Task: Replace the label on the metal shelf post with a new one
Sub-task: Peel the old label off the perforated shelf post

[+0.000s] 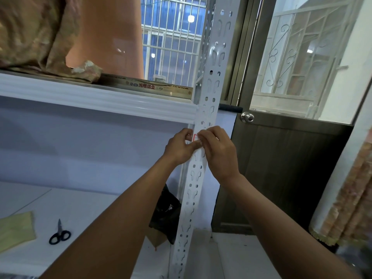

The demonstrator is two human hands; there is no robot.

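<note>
Our forearms (pixel 124 218) reach up from the lower frame to the metal shelf post (pixel 193 188) at centre. There the left hand (pixel 182 147) and right hand (pixel 218 152) both pinch a small red-edged label (pixel 195 137) with curled fingers. We cannot tell whether this is peeling or sticking. Either way, the next move calls for a firm hold on the label's edge. Its print is unreadable, but the gold strip (pixel 145 86) on the shelf above reads 鸿明铝业.
</note>
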